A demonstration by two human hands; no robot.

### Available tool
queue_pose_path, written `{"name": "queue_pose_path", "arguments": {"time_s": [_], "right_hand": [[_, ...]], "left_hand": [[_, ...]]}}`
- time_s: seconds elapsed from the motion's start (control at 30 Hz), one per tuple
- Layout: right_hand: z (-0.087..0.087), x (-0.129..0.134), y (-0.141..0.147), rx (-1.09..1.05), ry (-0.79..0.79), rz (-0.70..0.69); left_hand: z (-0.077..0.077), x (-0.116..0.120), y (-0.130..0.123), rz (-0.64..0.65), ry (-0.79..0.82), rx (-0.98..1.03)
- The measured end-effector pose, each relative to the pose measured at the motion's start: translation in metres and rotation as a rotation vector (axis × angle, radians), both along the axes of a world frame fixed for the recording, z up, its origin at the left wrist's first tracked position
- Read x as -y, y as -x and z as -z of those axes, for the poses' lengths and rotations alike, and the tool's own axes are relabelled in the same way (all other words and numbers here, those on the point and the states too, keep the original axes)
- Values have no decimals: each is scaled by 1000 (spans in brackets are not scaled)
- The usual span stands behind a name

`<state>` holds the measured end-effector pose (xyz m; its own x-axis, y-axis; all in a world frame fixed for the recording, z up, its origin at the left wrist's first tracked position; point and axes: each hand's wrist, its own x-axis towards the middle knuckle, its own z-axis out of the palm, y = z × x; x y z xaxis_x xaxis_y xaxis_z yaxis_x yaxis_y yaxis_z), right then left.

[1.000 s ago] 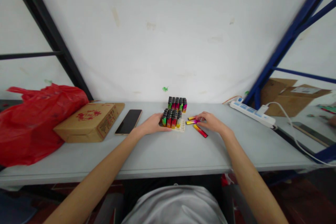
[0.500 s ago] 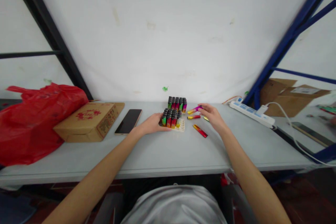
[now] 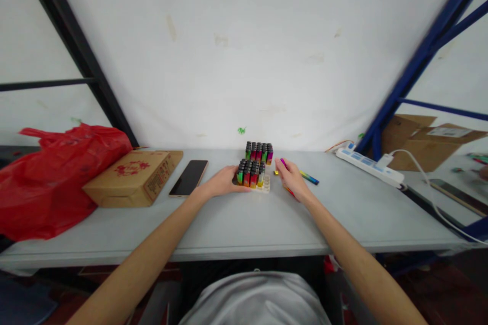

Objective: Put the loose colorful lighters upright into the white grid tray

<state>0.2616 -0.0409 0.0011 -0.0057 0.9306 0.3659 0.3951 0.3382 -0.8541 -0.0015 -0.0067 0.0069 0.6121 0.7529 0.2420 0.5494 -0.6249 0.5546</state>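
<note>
My left hand [image 3: 224, 182] grips the left side of a pale tray [image 3: 267, 183], where several upright lighters [image 3: 253, 179] with black tops stand in rows; round holes show at its right side. Just right of the tray, my right hand [image 3: 290, 179] is closed on a lighter [image 3: 283, 162] with a purple end. Behind the tray stands a second block of upright lighters [image 3: 259, 152]. A blue and yellow lighter [image 3: 309, 177] lies right of my right hand. Part of a red lighter [image 3: 288, 191] shows below the fingers, and a yellow end [image 3: 276, 172] shows to their left.
A black phone [image 3: 189, 177] lies left of my left hand. Farther left are a brown box [image 3: 129, 177] and a red plastic bag [image 3: 57, 183]. A white power strip [image 3: 369, 166] with a cable lies at the right, near a blue metal frame [image 3: 412, 71].
My right hand has moved left and toward me with the purple-ended lighter, nearer the tray. It now partly covers the loose lighters, and the blue and yellow one is in view.
</note>
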Motion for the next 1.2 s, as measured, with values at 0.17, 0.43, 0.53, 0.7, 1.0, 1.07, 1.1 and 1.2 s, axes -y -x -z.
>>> {"name": "queue_pose_path", "arguments": {"time_s": [0.17,0.43,0.53,0.7,1.0,1.07,1.1,1.2], "right_hand": [[4,5,10,129,-64,105],[5,7,12,140,-108,160],[6,6,12,141,-111,154],[2,12,11,163,-142,108],[-6,21,6,343,-242,-127],[-5,20,6,442,-284,-136],[-4,20,6,480,-282,-150],[-2,20,7,533,-253,-173]], "left_hand": [[1,-2,0,-12,-5,-11],[-1,1,-1,-15,11,1],[-1,0,-1,-13,15,-2],[1,-1,0,1,5,-5],[4,-4,1,8,-15,-17],[5,-5,2,-7,-15,-27],[6,-5,2,-13,-16,-31],[7,-6,2,-19,-32,-41]]}}
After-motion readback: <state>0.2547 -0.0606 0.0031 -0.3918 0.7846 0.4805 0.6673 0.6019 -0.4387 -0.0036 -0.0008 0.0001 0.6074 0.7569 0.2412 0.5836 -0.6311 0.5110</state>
